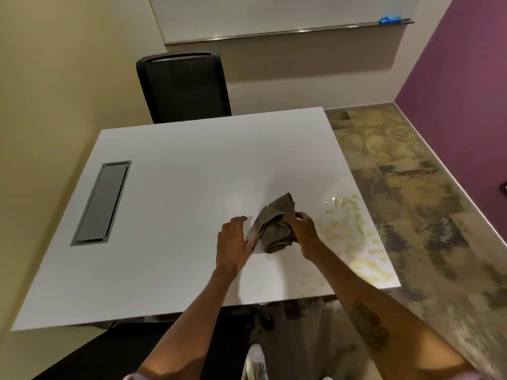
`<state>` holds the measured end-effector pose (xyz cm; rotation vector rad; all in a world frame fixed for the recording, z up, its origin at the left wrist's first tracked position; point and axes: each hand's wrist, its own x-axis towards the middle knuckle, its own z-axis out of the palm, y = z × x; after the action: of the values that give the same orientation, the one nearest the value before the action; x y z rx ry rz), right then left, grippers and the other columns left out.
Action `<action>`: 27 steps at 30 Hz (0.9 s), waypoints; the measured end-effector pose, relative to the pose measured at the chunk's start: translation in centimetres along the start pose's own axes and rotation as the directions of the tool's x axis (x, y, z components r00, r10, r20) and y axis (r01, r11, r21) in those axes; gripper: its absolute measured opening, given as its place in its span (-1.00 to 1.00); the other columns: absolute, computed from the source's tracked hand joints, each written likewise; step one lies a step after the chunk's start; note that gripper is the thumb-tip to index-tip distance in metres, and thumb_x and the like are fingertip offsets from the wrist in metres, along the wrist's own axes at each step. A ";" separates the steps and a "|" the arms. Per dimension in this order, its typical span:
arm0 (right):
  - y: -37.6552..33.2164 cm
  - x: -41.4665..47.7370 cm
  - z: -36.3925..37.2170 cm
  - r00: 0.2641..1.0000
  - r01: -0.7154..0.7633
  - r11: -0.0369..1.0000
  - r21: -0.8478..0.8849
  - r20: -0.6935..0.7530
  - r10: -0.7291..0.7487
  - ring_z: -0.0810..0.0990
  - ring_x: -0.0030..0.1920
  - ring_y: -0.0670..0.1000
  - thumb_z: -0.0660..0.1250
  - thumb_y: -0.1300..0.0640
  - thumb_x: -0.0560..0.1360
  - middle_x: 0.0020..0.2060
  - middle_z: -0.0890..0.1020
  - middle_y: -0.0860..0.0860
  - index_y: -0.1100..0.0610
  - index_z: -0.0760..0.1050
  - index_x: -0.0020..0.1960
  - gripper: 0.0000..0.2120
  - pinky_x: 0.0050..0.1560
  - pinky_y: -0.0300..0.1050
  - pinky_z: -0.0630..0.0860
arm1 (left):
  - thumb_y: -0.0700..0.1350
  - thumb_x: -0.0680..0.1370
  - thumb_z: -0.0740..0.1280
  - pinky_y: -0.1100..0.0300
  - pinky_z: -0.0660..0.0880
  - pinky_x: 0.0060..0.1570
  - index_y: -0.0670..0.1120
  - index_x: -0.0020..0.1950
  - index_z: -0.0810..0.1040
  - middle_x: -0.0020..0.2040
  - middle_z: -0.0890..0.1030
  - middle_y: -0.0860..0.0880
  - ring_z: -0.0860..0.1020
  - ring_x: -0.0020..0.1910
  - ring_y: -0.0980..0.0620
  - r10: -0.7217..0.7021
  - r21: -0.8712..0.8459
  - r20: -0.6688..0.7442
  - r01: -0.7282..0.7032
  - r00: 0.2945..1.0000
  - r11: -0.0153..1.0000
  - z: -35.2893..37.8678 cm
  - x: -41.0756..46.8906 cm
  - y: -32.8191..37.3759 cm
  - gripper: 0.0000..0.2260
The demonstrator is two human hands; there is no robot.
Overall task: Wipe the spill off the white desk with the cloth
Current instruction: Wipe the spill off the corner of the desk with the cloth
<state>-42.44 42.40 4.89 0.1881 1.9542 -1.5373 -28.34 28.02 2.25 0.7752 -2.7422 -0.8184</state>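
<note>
Cloth (275, 224), brown and bunched up, is sitting over the white desk (170, 215), near the front edge and a bit to the right side. Two bare hands are holding it. The right hand (303, 231) is gripping the cloth from the right, with its fingers curled tight around the bunched part. The left hand (234, 244) is staying flat and open, fingers pressed close together, touching the cloth's left edge. A yellow, wet spill (354, 237) is lying smeared on the desk just to the right of the cloth, running along the right edge toward the front corner. A long grey cover (101, 202) is sitting in the desk on the far left. A black chair (182, 87) is standing behind the desk. A whiteboard (274, 15) is hanging on the back wall, with something blue (389, 20) lying on its ledge.
</note>
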 end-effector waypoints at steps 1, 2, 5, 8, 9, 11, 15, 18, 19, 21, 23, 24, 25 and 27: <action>0.2 -0.1 -1.0 1.000 0.007 1.000 0.012 0.012 -0.008 0.65 -0.09 0.11 0.39 0.04 0.52 0.06 0.64 0.18 0.20 0.48 0.30 -0.59 -0.27 -0.10 0.60 | 0.18 0.63 0.29 0.04 0.41 0.24 -0.08 0.47 0.43 0.39 0.52 -0.04 0.48 0.29 -0.11 -0.012 0.004 0.019 0.012 1.000 1.000 0.5 -0.1 0.2 -0.50; 0.4 -0.2 -1.9 1.000 0.014 1.000 0.020 0.021 -0.015 0.65 -0.13 0.07 0.39 0.04 0.53 0.02 0.64 0.16 0.20 0.48 0.29 -0.60 -0.33 -0.16 0.57 | 0.19 0.63 0.28 0.05 0.43 0.21 -0.09 0.45 0.44 0.37 0.54 -0.05 0.50 0.26 -0.11 -0.026 0.002 0.028 0.026 0.999 1.000 1.0 -0.2 0.6 -0.50; 0.8 -0.5 -4.2 0.999 0.006 0.999 0.053 0.033 -0.008 0.63 -0.18 0.05 0.41 0.06 0.51 -0.05 0.65 0.13 0.24 0.51 0.23 -0.63 -0.38 -0.21 0.54 | 0.23 0.60 0.31 0.13 0.42 0.13 -0.07 0.40 0.49 0.30 0.59 -0.03 0.55 0.19 -0.07 -0.020 -0.042 0.049 0.022 0.999 0.999 1.8 -0.5 1.9 -0.50; 1.1 -0.8 -5.8 0.999 -0.004 0.997 0.083 0.037 0.001 0.62 -0.21 0.05 0.41 0.06 0.52 -0.13 0.64 0.11 0.22 0.54 0.10 -0.73 -0.42 -0.22 0.55 | 0.23 0.57 0.36 0.09 0.42 0.18 -0.05 0.40 0.49 0.33 0.57 0.00 0.54 0.23 -0.07 0.086 0.016 0.124 -0.089 0.988 0.996 2.3 -0.6 3.1 -0.49; 1.2 -0.9 -6.2 0.999 -0.004 0.996 0.092 0.039 0.001 0.62 -0.21 0.06 0.41 0.06 0.52 -0.14 0.64 0.11 0.20 0.54 0.06 -0.77 -0.40 -0.21 0.56 | 0.22 0.56 0.37 0.07 0.43 0.19 -0.04 0.40 0.49 0.33 0.57 0.00 0.54 0.24 -0.08 0.111 0.043 0.145 -0.119 0.983 0.992 2.5 -0.6 3.5 -0.49; 1.4 -1.0 -6.9 0.999 -0.005 0.994 0.112 0.043 0.000 0.61 -0.21 0.07 0.40 0.07 0.52 -0.15 0.64 0.12 0.18 0.54 0.00 -0.82 -0.37 -0.18 0.57 | 0.19 0.55 0.38 0.05 0.44 0.17 -0.05 0.38 0.49 0.30 0.57 -0.03 0.54 0.21 -0.10 0.127 0.064 0.166 -0.139 0.978 0.988 2.8 -0.6 4.4 -0.51; 1.6 -1.3 -7.9 0.999 0.003 0.991 0.133 0.040 -0.009 0.62 -0.16 0.10 0.41 0.07 0.51 -0.10 0.65 0.14 0.17 0.54 0.01 -0.82 -0.26 -0.10 0.60 | 0.06 0.63 0.31 0.04 0.49 0.01 -0.11 0.22 0.58 0.13 0.63 -0.10 0.56 0.07 -0.14 0.177 0.087 0.126 -0.188 0.976 0.978 3.2 -0.5 5.5 -0.70; 1.9 -1.6 -8.7 0.999 0.038 0.996 0.085 -0.010 -0.037 0.62 -0.13 0.11 0.42 0.06 0.50 -0.06 0.64 0.14 0.18 0.52 0.08 -0.76 -0.17 -0.03 0.61 | 0.03 0.68 0.24 0.05 0.52 -0.01 -0.10 0.15 0.61 0.08 0.65 -0.07 0.56 0.03 -0.09 0.165 0.018 0.056 -0.166 0.985 0.986 3.1 -0.2 6.3 -0.74; 2.1 -1.7 -9.0 0.998 0.053 0.997 0.053 -0.032 -0.052 0.62 -0.11 0.12 0.42 0.06 0.50 -0.05 0.64 0.13 0.18 0.52 0.09 -0.75 -0.13 0.00 0.60 | 0.04 0.69 0.22 0.07 0.53 0.00 -0.09 0.14 0.62 0.07 0.65 -0.06 0.57 0.02 -0.07 0.153 -0.016 0.040 -0.152 0.987 0.988 3.1 -0.1 6.8 -0.73; 2.5 -1.9 -9.5 0.993 0.087 0.996 -0.024 -0.071 -0.089 0.61 -0.09 0.09 0.42 0.05 0.50 -0.07 0.62 0.09 0.17 0.51 0.12 -0.72 -0.11 -0.03 0.58 | 0.06 0.69 0.22 0.09 0.56 0.03 -0.07 0.11 0.63 0.05 0.67 -0.04 0.61 -0.04 -0.04 0.119 -0.089 0.035 -0.115 0.992 0.989 3.0 0.2 8.1 -0.73; 3.0 -2.3 -9.9 0.987 0.119 0.988 -0.094 -0.101 -0.128 0.59 -0.11 0.02 0.42 0.07 0.48 -0.07 0.61 0.04 0.16 0.49 0.17 -0.69 -0.19 -0.16 0.53 | 0.04 0.68 0.25 0.10 0.56 0.05 -0.07 0.06 0.64 0.02 0.69 -0.03 0.65 -0.07 -0.05 0.097 -0.154 0.040 -0.090 0.994 0.984 3.5 0.6 9.7 -0.76; 3.3 -2.5 -10.0 0.984 0.130 0.985 -0.110 -0.111 -0.142 0.59 -0.10 0.03 0.42 0.08 0.48 -0.06 0.62 0.05 0.16 0.49 0.18 -0.68 -0.18 -0.17 0.52 | 0.03 0.67 0.28 0.12 0.55 0.04 -0.07 0.06 0.65 0.00 0.71 -0.04 0.66 -0.08 -0.05 0.093 -0.179 0.046 -0.084 0.995 0.980 3.8 0.7 10.6 -0.77; 3.5 -2.7 -10.1 0.981 0.137 0.984 -0.113 -0.120 -0.151 0.60 -0.07 0.06 0.42 0.09 0.47 -0.04 0.63 0.07 0.17 0.49 0.19 -0.67 -0.12 -0.13 0.55 | 0.01 0.66 0.31 0.14 0.55 0.03 -0.08 0.07 0.66 -0.01 0.72 -0.05 0.66 -0.10 -0.03 0.093 -0.211 0.054 -0.080 0.994 0.974 4.2 0.7 11.6 -0.78; 4.0 -3.2 -10.3 0.977 0.149 0.983 -0.107 -0.139 -0.163 0.62 -0.03 0.11 0.40 0.08 0.49 -0.03 0.64 0.09 0.17 0.49 0.18 -0.69 0.01 0.00 0.60 | -0.03 0.64 0.35 0.12 0.61 0.05 -0.10 0.14 0.68 0.00 0.73 -0.05 0.66 -0.11 0.01 0.110 -0.306 0.081 -0.081 0.991 0.949 5.1 0.3 13.6 -0.80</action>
<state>-42.00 53.88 4.56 0.1119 2.1994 -1.5617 -35.96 39.89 5.51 0.5490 -2.6176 -1.2456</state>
